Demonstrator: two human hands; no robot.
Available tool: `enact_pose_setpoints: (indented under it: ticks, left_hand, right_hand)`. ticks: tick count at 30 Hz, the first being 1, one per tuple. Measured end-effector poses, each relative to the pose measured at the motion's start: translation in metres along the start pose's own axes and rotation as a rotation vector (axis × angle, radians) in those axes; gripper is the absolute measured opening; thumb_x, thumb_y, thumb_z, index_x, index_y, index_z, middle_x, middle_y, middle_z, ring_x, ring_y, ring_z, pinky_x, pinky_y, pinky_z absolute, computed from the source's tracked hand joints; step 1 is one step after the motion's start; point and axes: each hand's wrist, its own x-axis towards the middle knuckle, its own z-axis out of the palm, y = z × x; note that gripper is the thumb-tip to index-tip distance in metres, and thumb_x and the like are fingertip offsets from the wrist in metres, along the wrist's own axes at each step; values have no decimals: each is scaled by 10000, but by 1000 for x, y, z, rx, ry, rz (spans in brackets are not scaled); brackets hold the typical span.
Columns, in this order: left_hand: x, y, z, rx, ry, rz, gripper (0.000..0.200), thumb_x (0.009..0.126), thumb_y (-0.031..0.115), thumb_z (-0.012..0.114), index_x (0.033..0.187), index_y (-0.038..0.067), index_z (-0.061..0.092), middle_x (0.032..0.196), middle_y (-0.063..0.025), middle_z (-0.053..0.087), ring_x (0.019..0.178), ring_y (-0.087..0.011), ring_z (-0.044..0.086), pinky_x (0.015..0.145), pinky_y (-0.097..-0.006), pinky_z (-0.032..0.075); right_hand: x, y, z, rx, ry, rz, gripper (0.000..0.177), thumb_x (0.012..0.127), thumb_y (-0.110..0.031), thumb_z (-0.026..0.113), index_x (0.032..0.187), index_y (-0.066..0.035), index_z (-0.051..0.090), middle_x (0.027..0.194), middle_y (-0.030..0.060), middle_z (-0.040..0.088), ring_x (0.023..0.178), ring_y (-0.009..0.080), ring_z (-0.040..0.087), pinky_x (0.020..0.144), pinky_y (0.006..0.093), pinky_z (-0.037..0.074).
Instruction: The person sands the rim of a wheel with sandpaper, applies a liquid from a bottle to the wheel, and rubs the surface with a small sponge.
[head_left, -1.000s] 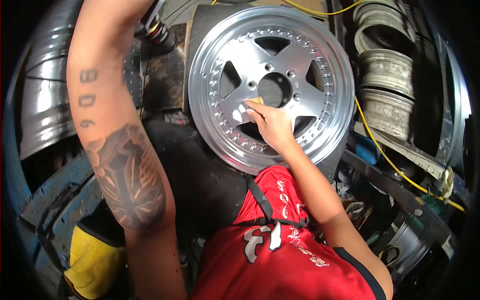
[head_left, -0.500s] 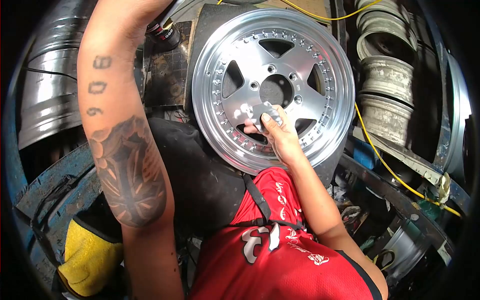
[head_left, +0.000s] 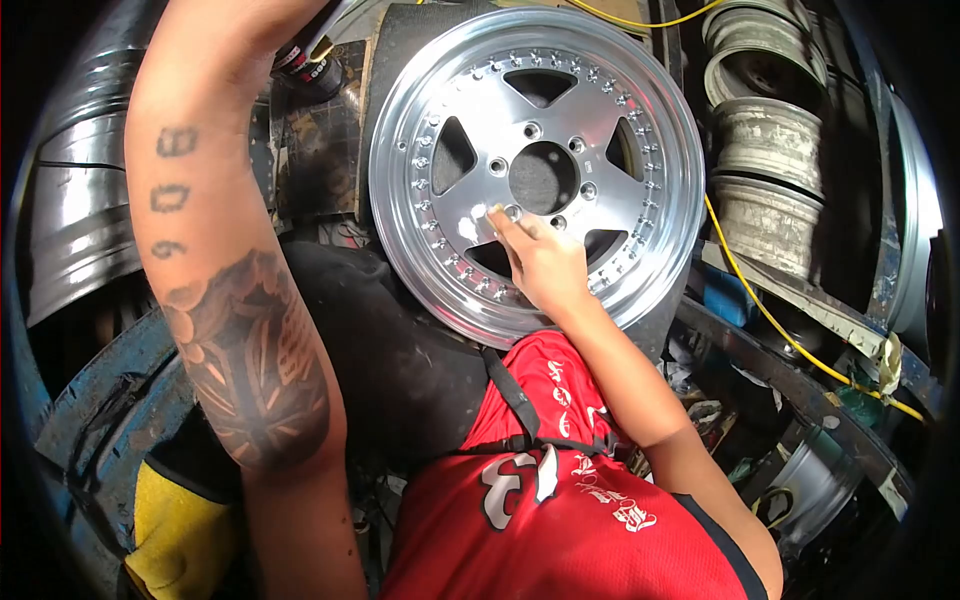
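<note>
A polished silver car wheel rim [head_left: 470, 112] lies face up, with a ring of small bolts around its spoke face. My right hand [head_left: 548, 262] is over the lower part of this face, back of the hand towards me, its fingers drawn together and their tips at the metal beside a lug hole. Something small and yellowish shows at the fingertips; I cannot tell what they hold. Bright white spots lie on the metal just left of them. My left forearm [head_left: 235, 300], tattooed, reaches up past the left side of the rim, and its hand lies beyond the top edge.
A dark can [head_left: 312, 72] stands near my left wrist. Several worn rims [head_left: 768, 135] are stacked at the right, near a yellow hose [head_left: 765, 300]. A yellow cloth [head_left: 180, 525] hangs at lower left. Dark matting [head_left: 410, 45] lies under the polished rim.
My right hand has turned over, back upward, with its fingertips now at the metal. The dark grey piece under its thumb no longer shows. The view has shifted slightly; my left forearm appears farther left.
</note>
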Motion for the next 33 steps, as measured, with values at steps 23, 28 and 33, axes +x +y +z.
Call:
enact_pose_setpoints:
  ticks: [23, 28, 33]
  left_hand:
    - [8, -8, -6, 3, -78, -66, 262, 987, 238, 629, 971, 3, 744, 839, -104, 696, 764, -180, 635, 720, -322, 503]
    - [7, -32, 9, -155, 17, 130, 254, 987, 230, 622, 972, 13, 753, 858, -96, 715, 805, -181, 654, 748, -306, 503]
    - [7, -46, 11, 487, 136, 438, 237, 983, 231, 642, 984, 28, 764, 880, -83, 721, 855, -161, 653, 780, -278, 491]
  right_hand:
    - [11, -4, -5, -93, -244, 38, 530, 858, -62, 615, 1347, -252, 687, 894, 95, 725, 762, 315, 718, 644, 447, 564]
    - [10, 5, -14, -58, -208, 7, 415, 915, -99, 643, 1301, -229, 718, 875, 97, 730, 758, 305, 719, 650, 417, 571]
    - [1, 10, -28, 260, 61, 105, 347, 903, -90, 690, 1223, -207, 756, 949, 129, 754, 786, 334, 723, 685, 411, 576]
